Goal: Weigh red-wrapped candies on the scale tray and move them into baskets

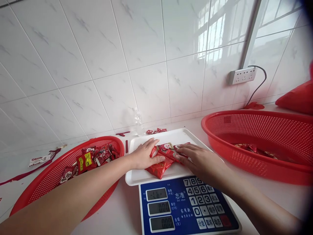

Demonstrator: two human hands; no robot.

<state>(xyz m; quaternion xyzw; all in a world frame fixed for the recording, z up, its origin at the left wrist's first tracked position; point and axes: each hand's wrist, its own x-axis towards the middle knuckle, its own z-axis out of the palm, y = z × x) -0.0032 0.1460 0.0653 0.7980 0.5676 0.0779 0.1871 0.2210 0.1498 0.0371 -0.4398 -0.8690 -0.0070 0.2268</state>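
Red packets [160, 167] between two baskets [269, 129]

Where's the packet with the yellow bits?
In the head view, the yellow-and-red packet lies among dark red packets in the red basket left of the scale.

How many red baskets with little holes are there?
2. One red perforated basket stands left of the electronic scale; a second red perforated basket stands on its right. Neither is fully in view, and stacked ones could be hidden.
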